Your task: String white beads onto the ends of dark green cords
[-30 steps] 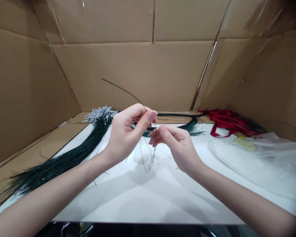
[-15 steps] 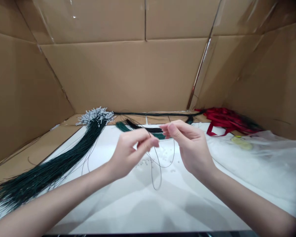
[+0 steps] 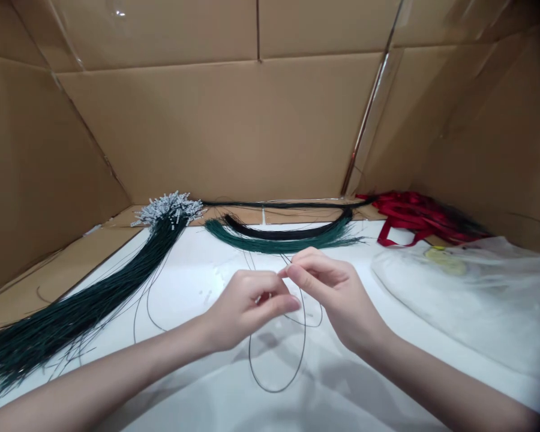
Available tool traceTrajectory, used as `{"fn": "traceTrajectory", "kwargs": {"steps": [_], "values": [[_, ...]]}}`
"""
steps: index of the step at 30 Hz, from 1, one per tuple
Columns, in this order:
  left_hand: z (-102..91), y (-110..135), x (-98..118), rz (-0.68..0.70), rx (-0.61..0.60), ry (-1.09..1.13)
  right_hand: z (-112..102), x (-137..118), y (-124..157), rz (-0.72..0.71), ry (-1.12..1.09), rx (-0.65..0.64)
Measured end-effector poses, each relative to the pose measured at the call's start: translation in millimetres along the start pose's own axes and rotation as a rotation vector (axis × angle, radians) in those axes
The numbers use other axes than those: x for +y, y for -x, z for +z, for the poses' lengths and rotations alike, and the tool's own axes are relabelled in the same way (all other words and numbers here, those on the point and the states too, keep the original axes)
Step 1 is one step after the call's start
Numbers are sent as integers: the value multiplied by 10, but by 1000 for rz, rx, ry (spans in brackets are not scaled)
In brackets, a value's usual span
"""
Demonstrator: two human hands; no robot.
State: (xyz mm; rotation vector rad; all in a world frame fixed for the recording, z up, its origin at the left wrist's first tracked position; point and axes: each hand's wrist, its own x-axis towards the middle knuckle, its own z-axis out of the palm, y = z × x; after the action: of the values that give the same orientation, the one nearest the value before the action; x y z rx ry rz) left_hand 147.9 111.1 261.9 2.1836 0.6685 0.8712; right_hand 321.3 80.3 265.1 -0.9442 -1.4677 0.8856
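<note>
My left hand [image 3: 247, 309] and my right hand [image 3: 330, 297] meet over the middle of a white table top [image 3: 198, 384]. Both are closed in a pinch on a thin dark cord [image 3: 276, 384], which hangs down from my fingers in a loop onto the white surface. My fingertips nearly touch each other. A long bundle of dark green cords [image 3: 85, 306] with small silver end pieces [image 3: 166, 207] lies to the left of my left arm.
A curved green and black bundle [image 3: 283, 239] lies behind my hands. Red ribbons [image 3: 414, 219] are piled at the back right. A clear plastic bag [image 3: 468, 300] lies at the right. Cardboard walls [image 3: 234, 126] close in the left, back and right.
Both hands have come down closer to the table and drawn together. The cord's loop now rests lower on the white surface. The free cord end that stuck up a second ago no longer shows.
</note>
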Motion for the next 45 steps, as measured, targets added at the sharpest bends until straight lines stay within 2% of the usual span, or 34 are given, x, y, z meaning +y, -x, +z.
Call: {"fn": "traceTrajectory", "kwargs": {"steps": [4,7,11,18,24,27,31,34,38,40,42,45], "values": [[-177,-22,81,10,171,4,-17,47,44,18,34,-35],[-262,-33,173,61,224,-110,-3,84,60,38,39,-56],[-312,-4,222,17,216,-187,16,123,62,44,41,-48],[-359,58,180,-141,168,2,81,122,69,44,40,-48],[-318,94,126,-171,224,116,134,102,39,108,-11,-74],[-290,126,88,-174,222,141,167,92,15,186,-80,-144],[-258,156,48,-128,220,85,196,72,-3,351,-207,-315],[-261,165,21,-94,195,19,186,69,-5,427,-221,-367],[-360,190,-102,-75,127,-121,133,101,0,444,-143,-365],[-445,215,-227,-88,48,-292,102,126,4,437,-102,-371],[-528,244,-377,-137,-83,-506,75,151,7,428,-67,-381],[-605,281,-584,-195,-169,-585,47,183,7,433,-28,-397]]}}
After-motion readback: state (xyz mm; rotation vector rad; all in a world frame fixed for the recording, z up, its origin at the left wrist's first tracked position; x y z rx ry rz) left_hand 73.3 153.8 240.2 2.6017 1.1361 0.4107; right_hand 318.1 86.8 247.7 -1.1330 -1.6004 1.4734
